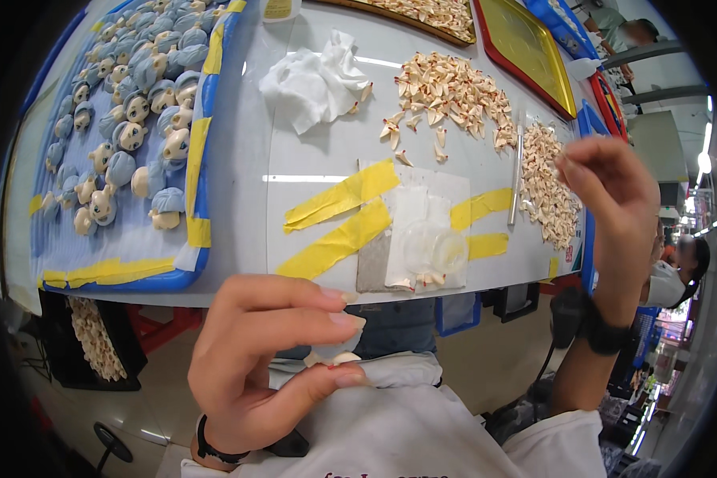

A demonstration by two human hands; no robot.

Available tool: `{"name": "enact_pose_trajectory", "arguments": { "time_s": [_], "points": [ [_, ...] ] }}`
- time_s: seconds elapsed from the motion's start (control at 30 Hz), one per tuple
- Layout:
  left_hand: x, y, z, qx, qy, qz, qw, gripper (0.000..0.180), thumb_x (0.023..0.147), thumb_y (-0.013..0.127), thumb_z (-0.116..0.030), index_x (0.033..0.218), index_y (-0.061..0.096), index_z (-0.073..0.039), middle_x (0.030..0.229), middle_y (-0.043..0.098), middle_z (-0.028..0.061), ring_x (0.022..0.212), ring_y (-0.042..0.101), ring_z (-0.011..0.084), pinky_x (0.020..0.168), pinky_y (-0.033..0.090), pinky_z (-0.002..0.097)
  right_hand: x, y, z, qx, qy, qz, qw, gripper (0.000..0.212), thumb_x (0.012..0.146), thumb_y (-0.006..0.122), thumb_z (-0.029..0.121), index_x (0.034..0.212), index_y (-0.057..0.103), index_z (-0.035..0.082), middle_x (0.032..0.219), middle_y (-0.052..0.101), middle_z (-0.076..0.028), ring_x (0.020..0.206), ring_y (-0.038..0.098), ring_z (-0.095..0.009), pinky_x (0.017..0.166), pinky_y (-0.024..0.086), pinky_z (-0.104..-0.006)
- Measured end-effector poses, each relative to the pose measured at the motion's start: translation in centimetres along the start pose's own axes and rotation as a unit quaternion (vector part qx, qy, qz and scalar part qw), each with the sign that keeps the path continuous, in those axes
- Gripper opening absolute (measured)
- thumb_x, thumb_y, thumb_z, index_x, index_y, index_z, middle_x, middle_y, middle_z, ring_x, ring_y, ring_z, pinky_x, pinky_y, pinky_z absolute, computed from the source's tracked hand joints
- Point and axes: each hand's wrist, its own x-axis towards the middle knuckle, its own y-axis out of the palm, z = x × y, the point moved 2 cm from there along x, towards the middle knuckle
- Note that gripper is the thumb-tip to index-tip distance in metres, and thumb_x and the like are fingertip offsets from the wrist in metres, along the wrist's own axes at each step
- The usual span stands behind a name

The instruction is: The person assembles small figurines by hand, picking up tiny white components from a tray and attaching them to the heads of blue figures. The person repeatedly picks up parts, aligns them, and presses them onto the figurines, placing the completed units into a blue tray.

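Note:
A small doll head (334, 350) with blue-grey hair is pinched between the thumb and fingers of my left hand (263, 354), just off the table's near edge. Most of it is hidden behind the fingers. My right hand (613, 179) is raised at the right, nearest to a pile of small cream pieces (548, 191). Its thumb and forefinger are drawn together, and I cannot make out anything between them. A larger pile of pointed cream pieces with red tips (454, 99) lies farther back. A clear round dish (434, 248) rests on white paper in front.
At left stands a blue tray (203, 263) of doll heads. Yellow tape (334, 243) flanks the paper. A crumpled white tissue (315, 84), a metal rod (518, 171) and a gold tray (534, 56) lie on the table. Other people (677, 267) are at right.

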Motion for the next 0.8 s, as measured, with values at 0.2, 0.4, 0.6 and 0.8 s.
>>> {"name": "enact_pose_trajectory", "arguments": {
  "time_s": [0.2,0.4,0.6,0.8],
  "points": [
    [-0.4,0.9,0.4,-0.107,-0.048,-0.001,0.993,0.03,0.065,0.071,0.002,0.093,0.061,0.002,0.099,0.055,0.0152,0.087,0.056,0.0184,0.067,0.048,0.0242,-5.7,-0.3,-1.3,0.131,0.056,-0.035,0.989,0.013,0.075,0.061,-0.004,0.087,0.057,-0.002,0.083,0.06,-0.008,0.075,0.058,-0.012,0.07,0.045,-0.0222],
    [-0.2,0.7,0.7,-0.035,0.001,0.117,0.992,0.032,0.067,0.07,0.005,0.094,0.053,0.004,0.102,0.046,0.0165,0.083,0.058,0.0203,0.071,0.052,0.028,-8.1,0.3,-2.3,0.184,0.067,-0.068,0.978,0.015,0.074,0.057,-0.007,0.088,0.056,-0.003,0.081,0.06,-0.009,0.076,0.058,-0.013,0.069,0.047,-0.0238],
    [-0.5,0.9,0.8,-0.049,-0.016,0.09,0.995,0.032,0.066,0.071,0.003,0.094,0.056,0.003,0.101,0.049,0.0162,0.084,0.058,0.0191,0.068,0.051,0.0261,-8.3,0.7,-1.4,0.124,0.096,-0.081,0.984,0.018,0.08,0.053,-0.002,0.098,0.056,-0.004,0.082,0.061,-0.009,0.076,0.058,-0.013,0.07,0.046,-0.0235],
    [-0.7,0.9,0.9,-0.089,-0.049,0.049,0.994,0.031,0.066,0.071,0.003,0.095,0.06,0.002,0.101,0.054,0.0158,0.086,0.057,0.0172,0.067,0.049,0.023,-7.9,2.0,-0.9,0.097,0.045,-0.077,0.991,0.015,0.083,0.053,0.001,0.098,0.051,-0.004,0.084,0.061,-0.011,0.075,0.058,-0.014,0.071,0.046,-0.024]
  ]
}}
